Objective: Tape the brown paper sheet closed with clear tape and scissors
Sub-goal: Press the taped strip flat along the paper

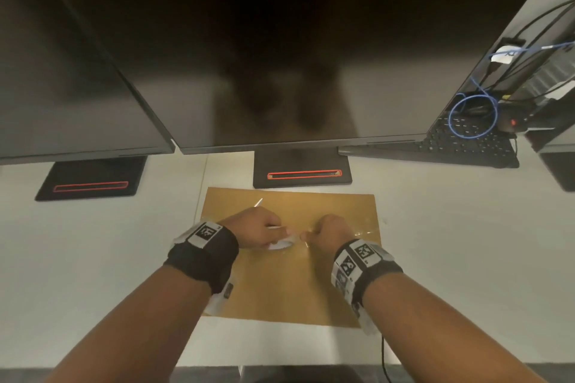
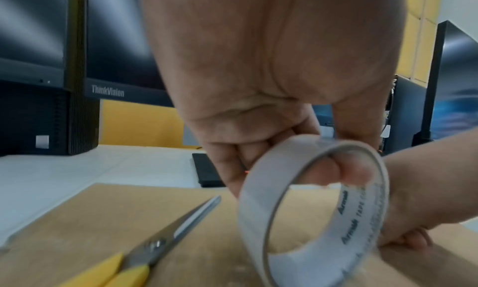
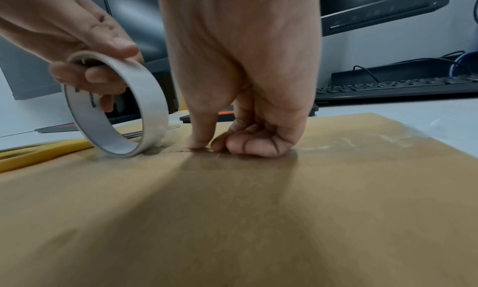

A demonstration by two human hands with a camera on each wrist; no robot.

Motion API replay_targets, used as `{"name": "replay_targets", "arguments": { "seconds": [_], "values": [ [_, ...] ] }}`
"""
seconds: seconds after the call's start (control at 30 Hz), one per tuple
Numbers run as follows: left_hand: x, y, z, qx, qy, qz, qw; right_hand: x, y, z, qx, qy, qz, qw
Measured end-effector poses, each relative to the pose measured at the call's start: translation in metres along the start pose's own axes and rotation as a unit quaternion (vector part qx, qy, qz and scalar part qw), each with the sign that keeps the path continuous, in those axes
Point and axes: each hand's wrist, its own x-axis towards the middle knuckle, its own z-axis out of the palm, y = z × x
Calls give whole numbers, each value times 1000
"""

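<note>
The brown paper sheet (image 1: 289, 289) lies flat on the white desk. My left hand (image 1: 277, 235) grips the clear tape roll (image 1: 281, 244) upright on its edge at the sheet's middle, fingers through the ring (image 2: 256, 199). Just to its right my right hand (image 1: 308, 235), fingers curled, presses thumb and forefinger (image 3: 207, 145) on the tape's free end against the paper (image 3: 232, 209). The roll (image 3: 150, 99) touches the sheet beside them. Yellow-handled scissors (image 2: 168, 234) lie on the sheet left of the roll, blades pointing away; their tip (image 1: 259, 202) shows beyond my left hand.
Two dark monitors stand behind the sheet, their stand bases (image 1: 301, 171) (image 1: 90, 180) on the desk. A black keyboard (image 1: 466, 143) with a blue cable coil (image 1: 473, 116) sits at the back right. A shiny taped strip (image 1: 367, 228) crosses the sheet's right side.
</note>
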Motion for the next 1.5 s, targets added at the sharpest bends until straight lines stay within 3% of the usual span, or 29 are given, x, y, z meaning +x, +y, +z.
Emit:
{"name": "replay_targets", "arguments": {
  "seconds": [0.1, 0.23, 0.47, 0.7, 0.93, 1.5],
  "values": [
    [-1, -2, 10, -20, 35, 17, 999, 2, -3, 0, -28, -16, 14, 999],
    [4, -1, 10, 36, 57, 8, 998, 3, -3, 2, -40, -23, 20, 999],
    [6, 0, 3, 104, 40, -72, 991, 1, -4, 2, -40, -15, 27, 999],
    [1, 1, 6, 178, 32, -180, 967, -4, -2, 1, -25, -4, 13, 1000],
    [5, 16, 10, 236, 37, -204, 949, -7, -8, 15, 20, 33, 10, 999],
    [16, 21, 25, 269, 45, -208, 939, -12, -13, 26, -109, 57, 20, 992]
  ]
}}
